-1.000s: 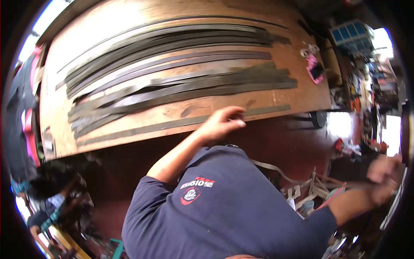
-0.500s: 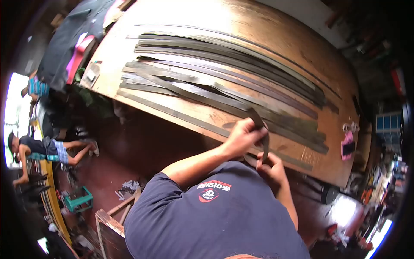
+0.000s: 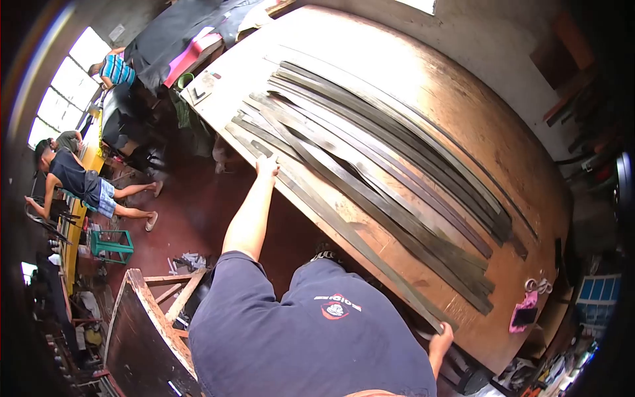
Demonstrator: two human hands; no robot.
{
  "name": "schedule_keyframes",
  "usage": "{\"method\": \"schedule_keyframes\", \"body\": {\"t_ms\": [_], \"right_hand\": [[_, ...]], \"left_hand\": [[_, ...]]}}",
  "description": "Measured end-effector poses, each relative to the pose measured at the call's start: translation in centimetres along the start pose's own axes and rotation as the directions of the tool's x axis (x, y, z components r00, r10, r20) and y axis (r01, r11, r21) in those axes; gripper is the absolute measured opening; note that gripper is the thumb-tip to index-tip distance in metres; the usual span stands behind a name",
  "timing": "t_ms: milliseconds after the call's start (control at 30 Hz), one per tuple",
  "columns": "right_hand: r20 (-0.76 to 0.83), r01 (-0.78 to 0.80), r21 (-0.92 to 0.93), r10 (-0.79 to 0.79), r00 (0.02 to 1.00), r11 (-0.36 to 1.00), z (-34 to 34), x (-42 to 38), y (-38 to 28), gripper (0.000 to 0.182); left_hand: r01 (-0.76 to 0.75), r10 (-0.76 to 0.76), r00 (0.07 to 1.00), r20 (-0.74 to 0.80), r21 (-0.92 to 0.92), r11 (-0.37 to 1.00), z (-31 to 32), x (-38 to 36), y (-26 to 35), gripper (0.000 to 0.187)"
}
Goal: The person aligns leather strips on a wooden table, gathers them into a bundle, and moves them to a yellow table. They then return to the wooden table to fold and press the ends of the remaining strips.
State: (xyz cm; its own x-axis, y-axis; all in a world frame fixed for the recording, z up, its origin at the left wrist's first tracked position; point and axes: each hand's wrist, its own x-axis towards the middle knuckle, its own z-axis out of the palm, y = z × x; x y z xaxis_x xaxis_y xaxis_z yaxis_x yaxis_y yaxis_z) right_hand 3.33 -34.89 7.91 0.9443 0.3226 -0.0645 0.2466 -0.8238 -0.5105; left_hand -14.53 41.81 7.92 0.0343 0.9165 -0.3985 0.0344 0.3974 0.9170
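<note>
A long, flat dark strap (image 3: 344, 228) runs along the near edge of the wooden table. My left hand (image 3: 268, 165) is closed on it near its far-left end, with that arm stretched out. My right hand (image 3: 441, 339) pinches its other end, at the table's near right. Beyond it lie several more long dark straps (image 3: 397, 159), side by side and partly overlapping. One of these, a twisted strap (image 3: 317, 159), bows across its neighbours. A reddish-brown strap (image 3: 423, 198) lies among them.
The wooden table (image 3: 503, 145) slants across the view. On its right corner are a pink-edged dark item (image 3: 524, 314) and white rings (image 3: 539, 286). A wooden frame (image 3: 149, 298) stands at my left, near a green stool (image 3: 111, 246). People (image 3: 79, 172) are at the far left.
My hands have moved from close together, handling a bent strap, to wide apart along the near edge. The left went far left, the right toward the near right corner. The view has turned.
</note>
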Motion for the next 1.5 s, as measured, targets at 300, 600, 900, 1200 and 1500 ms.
{"method": "schedule_keyframes", "body": {"t_ms": [300,600,900,1200,1500], "right_hand": [[-0.218,-0.177,-0.645,0.044,0.975,0.743,-9.4,5.3,6.1,0.033],[-0.195,-0.29,-0.771,0.224,0.955,0.567,-4.7,13.9,0.7,0.034],[-0.129,-0.316,-0.834,0.397,0.909,0.453,-3.8,14.6,2.1,0.034],[-0.15,-0.403,-0.75,0.458,0.876,0.524,-0.2,15.3,-2.5,0.054],[0.146,0.476,-0.091,-0.461,0.876,0.875,13.2,5.2,-14.8,0.045]], "left_hand": [[0.045,-0.046,0.999,-0.007,-0.014,0.999,-1.8,9.6,-0.7,0.025],[0.093,-0.095,0.995,0.008,0.119,0.989,-3.9,17.9,-2.6,0.015],[-0.017,0.01,1.0,0.026,0.277,0.961,-4.6,19.2,-2.1,0.021],[-0.243,0.325,0.92,0.22,0.97,0.03,-2.3,5.5,-5.2,0.063],[-0.223,0.283,0.936,0.21,0.975,0.015,-2.8,3.6,-5.5,0.068]]}}
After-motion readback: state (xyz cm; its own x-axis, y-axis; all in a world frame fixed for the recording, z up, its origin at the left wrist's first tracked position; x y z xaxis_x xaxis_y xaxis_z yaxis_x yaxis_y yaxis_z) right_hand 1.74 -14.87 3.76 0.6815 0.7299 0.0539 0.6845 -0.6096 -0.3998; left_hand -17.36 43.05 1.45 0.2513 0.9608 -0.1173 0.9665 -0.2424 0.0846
